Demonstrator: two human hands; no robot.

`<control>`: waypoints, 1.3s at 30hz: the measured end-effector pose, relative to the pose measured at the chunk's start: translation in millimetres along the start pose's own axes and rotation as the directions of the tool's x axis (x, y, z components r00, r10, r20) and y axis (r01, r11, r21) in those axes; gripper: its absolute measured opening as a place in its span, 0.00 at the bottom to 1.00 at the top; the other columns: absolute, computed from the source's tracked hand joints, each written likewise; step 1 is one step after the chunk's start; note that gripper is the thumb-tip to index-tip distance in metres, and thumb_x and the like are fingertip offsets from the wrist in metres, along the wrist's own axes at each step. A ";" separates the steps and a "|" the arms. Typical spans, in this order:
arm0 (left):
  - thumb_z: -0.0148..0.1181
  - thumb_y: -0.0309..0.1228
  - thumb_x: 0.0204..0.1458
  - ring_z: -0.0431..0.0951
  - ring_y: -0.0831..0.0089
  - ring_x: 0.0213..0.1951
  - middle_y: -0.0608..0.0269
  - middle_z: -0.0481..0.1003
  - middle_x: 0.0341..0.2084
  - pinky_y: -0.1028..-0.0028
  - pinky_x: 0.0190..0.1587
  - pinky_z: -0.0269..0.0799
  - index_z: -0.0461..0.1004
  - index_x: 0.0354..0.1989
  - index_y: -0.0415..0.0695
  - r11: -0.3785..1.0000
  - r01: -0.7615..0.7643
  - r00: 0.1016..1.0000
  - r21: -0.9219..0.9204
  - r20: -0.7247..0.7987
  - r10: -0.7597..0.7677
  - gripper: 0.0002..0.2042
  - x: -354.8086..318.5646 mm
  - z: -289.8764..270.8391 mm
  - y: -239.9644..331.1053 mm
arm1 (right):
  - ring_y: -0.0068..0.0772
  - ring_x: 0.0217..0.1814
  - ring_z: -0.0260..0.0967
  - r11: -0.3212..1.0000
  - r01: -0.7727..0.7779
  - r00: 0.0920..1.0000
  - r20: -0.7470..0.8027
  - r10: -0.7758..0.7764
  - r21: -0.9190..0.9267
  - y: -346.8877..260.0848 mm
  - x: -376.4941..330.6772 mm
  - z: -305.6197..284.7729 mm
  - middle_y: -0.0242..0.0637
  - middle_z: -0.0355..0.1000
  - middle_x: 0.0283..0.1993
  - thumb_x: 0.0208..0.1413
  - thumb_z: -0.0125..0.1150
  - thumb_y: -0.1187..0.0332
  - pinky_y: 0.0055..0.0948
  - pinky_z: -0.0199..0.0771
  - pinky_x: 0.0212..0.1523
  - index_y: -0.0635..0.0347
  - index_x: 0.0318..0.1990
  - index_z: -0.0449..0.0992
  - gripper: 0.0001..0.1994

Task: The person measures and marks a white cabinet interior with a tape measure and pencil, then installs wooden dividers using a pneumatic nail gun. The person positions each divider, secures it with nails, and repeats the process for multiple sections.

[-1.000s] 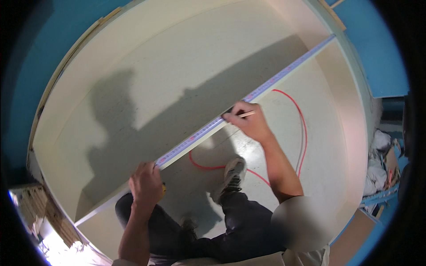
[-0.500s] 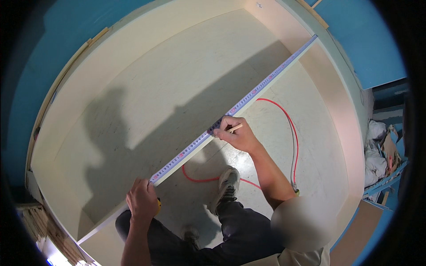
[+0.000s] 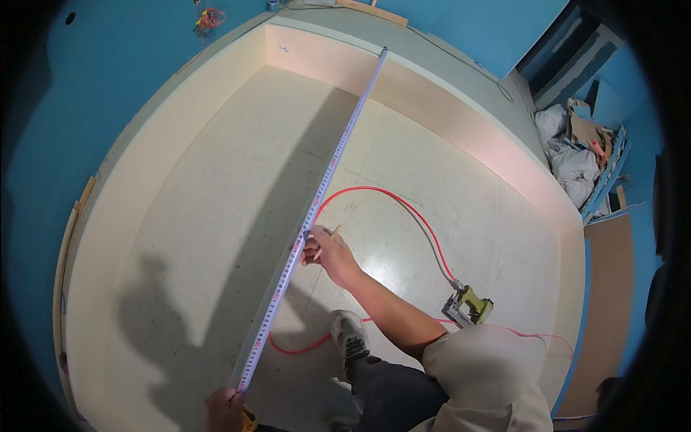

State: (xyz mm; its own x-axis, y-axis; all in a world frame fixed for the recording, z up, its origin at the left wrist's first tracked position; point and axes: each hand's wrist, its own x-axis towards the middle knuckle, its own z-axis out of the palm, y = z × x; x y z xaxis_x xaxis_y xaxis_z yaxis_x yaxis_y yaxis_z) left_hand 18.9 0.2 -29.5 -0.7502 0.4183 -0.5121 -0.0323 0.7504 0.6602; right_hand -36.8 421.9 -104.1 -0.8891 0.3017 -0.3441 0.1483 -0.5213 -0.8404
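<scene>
A long white tape measure blade (image 3: 288,270) stretches from the far rim of a shallow pale box frame down to my left hand (image 3: 226,410). It lies along a narrow crosspiece (image 3: 251,333) that spans the frame. My left hand is closed at the near end of the tape, round its case, of which a yellow part (image 3: 250,418) shows beside the fingers. Against the right edge of the tape, about midway, is my right hand (image 3: 330,255), gripping a light wooden pencil (image 3: 336,232) that sticks up between the fingers. Some of its fingertips are hidden by the tape.
A green nail gun (image 3: 476,306) lies on the pale floor at right, joined to a red hose (image 3: 425,223) that loops under the tape. My shoe (image 3: 348,335) stands inside the frame. Beyond its right side are white sacks (image 3: 576,170) and scrap boards.
The view has turned, so the tape runs more steeply and the nail gun shows fully. My right hand has gone from on top of the tape to its right edge, pencil still held.
</scene>
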 end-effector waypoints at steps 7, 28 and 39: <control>0.53 0.35 0.60 0.74 0.60 0.27 0.53 0.73 0.22 0.60 0.34 0.68 0.73 0.27 0.37 0.993 0.107 0.994 -0.050 0.006 -0.106 0.14 4.2 8.5 6.6 | 0.27 0.32 0.72 0.992 0.086 0.996 -0.028 -0.089 -0.087 -15.4 17.6 0.7 0.40 0.78 0.33 0.70 0.44 0.59 0.29 0.72 0.36 0.61 0.39 0.72 0.16; 0.52 0.31 0.60 0.73 0.67 0.25 0.55 0.76 0.21 0.65 0.32 0.68 0.76 0.28 0.34 0.969 0.247 0.965 0.004 0.085 -0.246 0.13 -12.5 -44.6 11.5 | 0.23 0.24 0.70 0.967 -0.044 0.995 0.076 0.065 -0.250 1.9 23.4 16.5 0.35 0.79 0.27 0.69 0.49 0.63 0.24 0.68 0.25 0.63 0.34 0.79 0.16; 0.53 0.29 0.53 0.77 0.45 0.33 0.45 0.75 0.27 0.56 0.39 0.71 0.75 0.28 0.36 0.953 -0.030 0.999 0.303 0.019 0.025 0.09 6.0 -18.8 -13.8 | 0.24 0.22 0.72 0.918 -0.071 0.997 -0.041 0.060 -0.390 -16.2 23.3 12.7 0.38 0.78 0.24 0.68 0.47 0.58 0.25 0.68 0.23 0.61 0.32 0.77 0.18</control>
State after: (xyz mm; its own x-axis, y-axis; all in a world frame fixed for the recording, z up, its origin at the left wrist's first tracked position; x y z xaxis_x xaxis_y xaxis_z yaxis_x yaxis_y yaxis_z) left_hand 2.4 -17.3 -31.3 -0.7379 0.4470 -0.5057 0.1916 0.8572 0.4781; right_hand -65.5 427.2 -93.2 -0.8603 0.3025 -0.4104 0.3679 -0.1889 -0.9105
